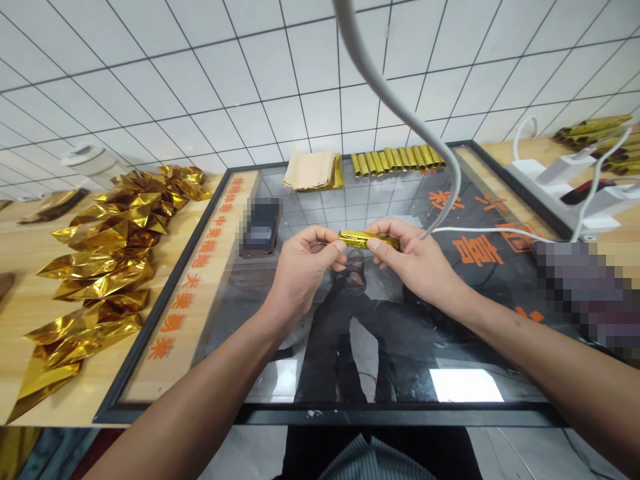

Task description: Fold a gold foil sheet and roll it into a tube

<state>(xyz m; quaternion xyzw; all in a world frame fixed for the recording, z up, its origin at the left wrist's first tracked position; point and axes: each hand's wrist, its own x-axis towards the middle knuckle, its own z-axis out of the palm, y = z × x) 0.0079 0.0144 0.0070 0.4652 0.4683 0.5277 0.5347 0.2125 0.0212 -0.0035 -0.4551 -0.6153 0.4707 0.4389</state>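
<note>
A small gold foil roll [356, 238] is held level above the glossy dark panel [280, 300]. My left hand [313, 260] pinches its left end between thumb and fingers. Around its right part my right hand [405, 250] is closed, thumb in front. Beyond the hands, at the panel's back edge, lie a row of gold rolls [395, 161] side by side and a stack of tan sheets [310, 171] with gold edges.
Folded gold foil pieces [107, 267] are heaped on the wood at left. A phone [261, 227] lies left of my hands. A power strip [560, 187] with cables, more gold rolls [595, 143] and a blurred dark object [590, 287] are at right. A white cable [400, 113] hangs in front.
</note>
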